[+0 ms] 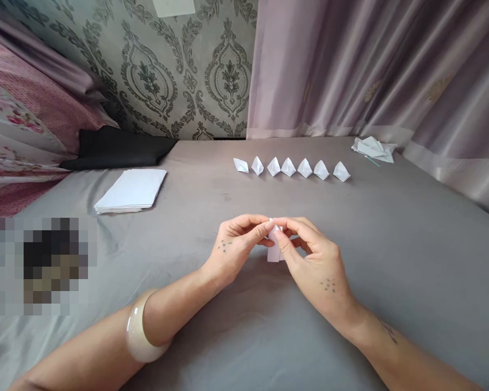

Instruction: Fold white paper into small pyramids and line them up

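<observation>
A small folded piece of white paper point(273, 253) is held up between my two hands, above the grey cloth. My left hand point(241, 241) pinches its upper end between thumb and fingers. My right hand point(312, 254) grips the same paper from the other side, thumb pressed on its front. Both thumbs nearly meet near the top, so part of the folds is hidden. Beyond the hands, several small folded paper boats point(288, 167) stand in a row on the cloth.
A stack of white paper sheets point(131, 190) lies at the left, with a black cloth point(122, 146) behind it. Loose folded papers point(374, 147) and a thin blue stick point(372, 161) lie at the back right. Curtains point(309, 70) and a patterned wall border the grey-covered surface point(411, 233).
</observation>
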`<action>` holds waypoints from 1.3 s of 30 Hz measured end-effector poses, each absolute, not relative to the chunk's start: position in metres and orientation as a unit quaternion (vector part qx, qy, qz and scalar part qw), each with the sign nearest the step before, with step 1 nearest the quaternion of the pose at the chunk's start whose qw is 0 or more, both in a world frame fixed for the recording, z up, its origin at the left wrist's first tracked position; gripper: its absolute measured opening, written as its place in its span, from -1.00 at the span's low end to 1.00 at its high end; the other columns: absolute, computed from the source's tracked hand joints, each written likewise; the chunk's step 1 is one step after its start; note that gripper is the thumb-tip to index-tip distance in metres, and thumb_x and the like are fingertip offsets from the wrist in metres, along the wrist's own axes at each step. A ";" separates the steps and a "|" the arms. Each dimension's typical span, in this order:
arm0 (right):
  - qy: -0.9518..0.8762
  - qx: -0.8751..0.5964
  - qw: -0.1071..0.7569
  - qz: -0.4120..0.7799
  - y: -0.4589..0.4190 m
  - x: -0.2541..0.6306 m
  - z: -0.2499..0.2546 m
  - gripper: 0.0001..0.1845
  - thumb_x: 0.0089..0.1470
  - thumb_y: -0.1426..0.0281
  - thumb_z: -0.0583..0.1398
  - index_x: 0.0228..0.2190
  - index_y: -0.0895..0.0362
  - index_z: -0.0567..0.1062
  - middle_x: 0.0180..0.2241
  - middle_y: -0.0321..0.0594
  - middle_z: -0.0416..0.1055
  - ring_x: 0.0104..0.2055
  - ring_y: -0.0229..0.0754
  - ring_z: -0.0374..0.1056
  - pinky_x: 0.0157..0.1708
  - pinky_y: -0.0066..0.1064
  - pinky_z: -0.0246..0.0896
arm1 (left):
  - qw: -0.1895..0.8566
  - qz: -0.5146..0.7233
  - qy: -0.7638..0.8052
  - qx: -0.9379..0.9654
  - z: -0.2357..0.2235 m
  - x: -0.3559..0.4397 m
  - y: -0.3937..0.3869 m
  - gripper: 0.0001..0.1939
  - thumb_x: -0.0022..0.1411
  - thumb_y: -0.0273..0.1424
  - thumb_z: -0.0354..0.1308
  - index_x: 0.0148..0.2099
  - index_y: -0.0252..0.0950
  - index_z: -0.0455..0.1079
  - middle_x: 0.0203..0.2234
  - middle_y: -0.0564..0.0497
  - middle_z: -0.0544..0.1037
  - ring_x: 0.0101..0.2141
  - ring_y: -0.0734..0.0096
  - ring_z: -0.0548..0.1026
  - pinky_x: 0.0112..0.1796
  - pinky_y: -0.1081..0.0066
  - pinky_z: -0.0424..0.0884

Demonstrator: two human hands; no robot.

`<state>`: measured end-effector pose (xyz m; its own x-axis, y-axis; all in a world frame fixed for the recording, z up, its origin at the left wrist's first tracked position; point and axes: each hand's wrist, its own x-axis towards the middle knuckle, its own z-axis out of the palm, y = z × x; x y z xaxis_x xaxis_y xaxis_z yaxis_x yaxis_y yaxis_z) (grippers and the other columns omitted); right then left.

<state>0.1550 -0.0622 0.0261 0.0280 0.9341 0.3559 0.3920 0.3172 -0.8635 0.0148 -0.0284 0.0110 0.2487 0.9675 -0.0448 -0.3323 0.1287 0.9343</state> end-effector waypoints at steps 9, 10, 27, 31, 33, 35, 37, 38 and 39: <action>-0.518 -0.547 0.457 0.473 -0.058 0.161 0.031 -0.78 0.04 0.23 0.27 -0.25 0.02 0.56 -0.35 -0.29 0.46 -0.37 -0.25 0.41 -0.44 -0.45 0.31 | 0.627 0.504 0.385 0.451 0.012 0.016 -0.027 -0.82 0.05 -0.31 0.35 -0.38 -0.33 0.49 -0.48 0.05 0.54 -0.45 0.52 0.46 -0.41 0.49 0.42; -0.508 -0.547 0.460 0.480 -0.058 0.162 0.030 -0.77 0.02 0.22 0.28 -0.25 0.01 0.57 -0.35 -0.29 0.47 -0.35 -0.24 0.41 -0.41 -0.44 0.32 | 0.620 0.504 0.390 0.458 0.012 0.016 -0.027 -0.82 0.05 -0.31 0.34 -0.38 -0.33 0.49 -0.48 0.06 0.54 -0.45 0.53 0.44 -0.41 0.50 0.40; -0.496 -0.557 0.432 0.507 -0.052 0.169 0.022 -0.70 -0.02 0.13 0.29 -0.34 0.09 0.61 -0.40 -0.23 0.51 -0.35 -0.19 0.35 -0.36 -0.37 0.22 | 0.575 0.460 0.385 0.556 0.008 0.012 -0.024 -0.84 0.16 -0.31 0.24 -0.26 -0.30 0.48 -0.45 0.04 0.47 -0.46 0.55 0.35 -0.42 0.48 0.29; -0.524 -0.563 0.401 0.498 -0.042 0.171 0.014 -0.66 -0.01 0.11 0.26 -0.37 0.14 0.57 -0.43 -0.22 0.48 -0.38 -0.20 0.32 -0.38 -0.36 0.19 | 0.416 0.436 0.439 0.666 0.006 0.012 -0.022 -0.84 0.21 -0.34 0.15 -0.39 -0.31 0.37 -0.48 0.06 0.41 -0.44 0.50 0.32 -0.40 0.45 0.24; -0.550 -0.556 0.377 0.496 -0.035 0.172 0.011 -0.65 0.01 0.10 0.24 -0.40 0.15 0.55 -0.47 -0.24 0.45 -0.41 -0.22 0.29 -0.41 -0.37 0.16 | 0.375 0.402 0.465 0.694 0.006 0.012 -0.019 -0.85 0.23 -0.35 0.09 -0.38 -0.29 0.29 -0.49 0.09 0.36 -0.46 0.50 0.28 -0.43 0.45 0.20; -0.569 -0.547 0.355 0.501 -0.029 0.173 0.008 -0.64 0.03 0.09 0.21 -0.44 0.15 0.51 -0.51 -0.29 0.39 -0.46 -0.26 0.24 -0.44 -0.39 0.12 | 0.385 0.358 0.475 0.706 0.007 0.010 -0.014 -0.85 0.25 -0.34 0.04 -0.36 -0.27 0.25 -0.47 0.10 0.33 -0.45 0.49 0.27 -0.42 0.45 0.19; -0.583 -0.532 0.345 0.507 -0.025 0.173 0.007 -0.66 0.03 0.10 0.21 -0.46 0.15 0.48 -0.52 -0.32 0.34 -0.47 -0.29 0.20 -0.45 -0.41 0.09 | 0.424 0.320 0.469 0.706 0.008 0.007 -0.008 -0.84 0.26 -0.30 0.01 -0.34 -0.26 0.24 -0.47 0.11 0.31 -0.43 0.47 0.25 -0.41 0.44 0.18; -0.585 -0.525 0.345 0.513 -0.023 0.172 0.007 -0.66 0.02 0.11 0.22 -0.47 0.15 0.46 -0.53 -0.34 0.32 -0.47 -0.30 0.18 -0.45 -0.42 0.06 | 0.444 0.304 0.464 0.704 0.009 0.004 -0.005 -0.81 0.27 -0.28 -0.01 -0.36 -0.26 0.22 -0.49 0.12 0.29 -0.44 0.47 0.24 -0.41 0.44 0.17; -0.584 -0.516 0.346 0.523 -0.022 0.171 0.007 -0.67 0.01 0.11 0.23 -0.47 0.15 0.45 -0.54 -0.36 0.30 -0.48 -0.31 0.16 -0.46 -0.43 0.04 | 0.462 0.291 0.461 0.700 0.010 0.002 -0.003 -0.76 0.29 -0.25 -0.03 -0.39 -0.26 0.20 -0.51 0.12 0.26 -0.45 0.47 0.22 -0.41 0.43 0.15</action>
<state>0.1713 -0.0219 0.0072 -0.2281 0.9642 -0.1355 0.2405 -0.0790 -0.9674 0.0021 -0.0027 0.0104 0.4063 0.9135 -0.0183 0.3757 -0.1488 0.9147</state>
